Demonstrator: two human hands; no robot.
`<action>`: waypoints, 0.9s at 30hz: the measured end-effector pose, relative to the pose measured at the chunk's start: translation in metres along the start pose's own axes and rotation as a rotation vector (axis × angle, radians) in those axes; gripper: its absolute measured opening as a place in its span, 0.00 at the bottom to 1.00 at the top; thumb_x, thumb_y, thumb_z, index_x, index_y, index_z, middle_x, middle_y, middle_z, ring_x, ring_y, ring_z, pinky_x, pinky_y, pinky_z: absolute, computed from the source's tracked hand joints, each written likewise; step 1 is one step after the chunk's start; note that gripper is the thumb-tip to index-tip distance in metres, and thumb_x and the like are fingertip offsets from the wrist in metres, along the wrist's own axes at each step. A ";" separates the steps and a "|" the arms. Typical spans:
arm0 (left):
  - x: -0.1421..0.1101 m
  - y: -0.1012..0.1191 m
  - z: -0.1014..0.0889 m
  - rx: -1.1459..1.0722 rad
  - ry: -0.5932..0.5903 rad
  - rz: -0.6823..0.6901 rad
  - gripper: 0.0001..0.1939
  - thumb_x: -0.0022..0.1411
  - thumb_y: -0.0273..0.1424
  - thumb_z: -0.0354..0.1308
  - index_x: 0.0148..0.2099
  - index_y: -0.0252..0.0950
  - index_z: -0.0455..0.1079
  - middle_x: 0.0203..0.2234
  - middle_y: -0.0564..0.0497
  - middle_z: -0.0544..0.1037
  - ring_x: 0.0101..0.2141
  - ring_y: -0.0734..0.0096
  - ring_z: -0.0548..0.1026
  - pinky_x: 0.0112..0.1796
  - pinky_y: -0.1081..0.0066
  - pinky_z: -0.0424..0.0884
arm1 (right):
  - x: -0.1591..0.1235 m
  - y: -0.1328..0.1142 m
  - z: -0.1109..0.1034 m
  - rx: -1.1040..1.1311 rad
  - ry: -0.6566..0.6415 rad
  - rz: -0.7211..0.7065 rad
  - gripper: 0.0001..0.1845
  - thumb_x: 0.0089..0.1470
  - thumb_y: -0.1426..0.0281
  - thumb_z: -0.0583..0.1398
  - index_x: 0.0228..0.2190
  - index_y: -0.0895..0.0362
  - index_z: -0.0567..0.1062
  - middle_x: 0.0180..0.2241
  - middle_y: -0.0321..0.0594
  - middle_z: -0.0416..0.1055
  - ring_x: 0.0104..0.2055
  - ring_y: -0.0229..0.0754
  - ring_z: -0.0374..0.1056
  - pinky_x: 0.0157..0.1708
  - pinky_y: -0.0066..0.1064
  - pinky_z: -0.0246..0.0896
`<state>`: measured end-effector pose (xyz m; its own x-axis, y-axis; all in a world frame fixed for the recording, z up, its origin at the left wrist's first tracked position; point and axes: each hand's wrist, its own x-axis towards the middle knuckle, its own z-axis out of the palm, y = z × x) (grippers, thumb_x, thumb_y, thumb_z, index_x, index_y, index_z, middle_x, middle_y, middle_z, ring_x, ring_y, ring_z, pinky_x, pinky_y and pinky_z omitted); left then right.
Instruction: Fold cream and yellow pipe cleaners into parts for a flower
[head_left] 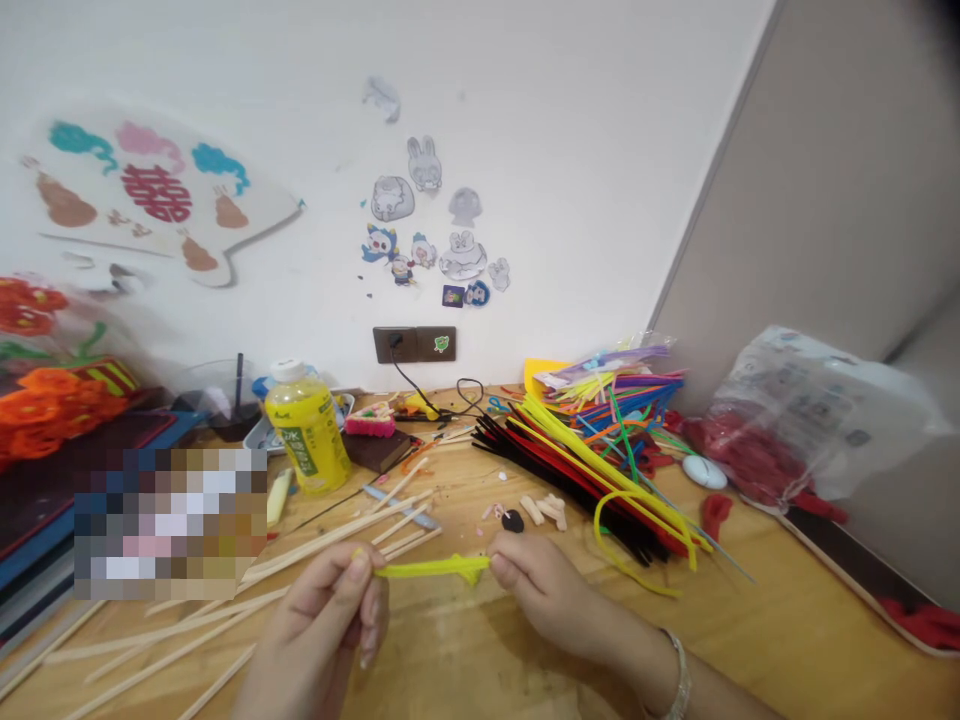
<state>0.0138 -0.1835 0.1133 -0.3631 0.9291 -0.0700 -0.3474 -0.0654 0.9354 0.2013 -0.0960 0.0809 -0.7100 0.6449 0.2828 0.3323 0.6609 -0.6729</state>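
Note:
Between my two hands a yellow pipe cleaner (427, 567) is stretched level above the wooden table (450, 660). Thumb and fingers of my left hand (330, 600) pinch its left end. My right hand (544, 590) is closed round the other end, close to a small bent or twisted bit of yellow. The fingertips hide both ends. To the right of my right hand lies a pile of yellow, red and black pipe cleaners (600, 480), with one yellow strand curling out of it. Wooden sticks (322, 540) lie beneath and beyond my left hand.
A yellow drink bottle (307, 430) stands at the back left. Orange flowers (45, 400) are at the far left. A clear plastic bag (810, 420) with red material lies at the right, near a white mouse (703, 472). A cable hangs from the wall socket (414, 344).

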 end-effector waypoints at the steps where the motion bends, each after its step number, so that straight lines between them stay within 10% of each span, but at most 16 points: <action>1: 0.000 0.001 0.000 -0.001 0.005 -0.001 0.15 0.45 0.42 0.65 0.26 0.37 0.67 0.11 0.61 0.65 0.14 0.81 0.59 0.15 0.81 0.57 | 0.001 0.002 -0.002 0.012 0.004 -0.003 0.19 0.61 0.63 0.42 0.21 0.57 0.56 0.22 0.32 0.54 0.26 0.34 0.53 0.26 0.26 0.47; 27: 0.001 0.001 -0.002 -0.041 -0.025 0.012 0.14 0.45 0.42 0.65 0.26 0.38 0.67 0.11 0.61 0.66 0.14 0.81 0.59 0.15 0.81 0.58 | 0.009 0.019 -0.005 0.796 -0.029 0.282 0.19 0.49 0.56 0.58 0.22 0.60 0.65 0.18 0.33 0.67 0.16 0.30 0.61 0.17 0.22 0.55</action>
<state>0.0114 -0.1836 0.1139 -0.3455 0.9371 -0.0500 -0.3784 -0.0904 0.9212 0.2045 -0.0757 0.0743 -0.6855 0.7278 0.0213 -0.0294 0.0016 -0.9996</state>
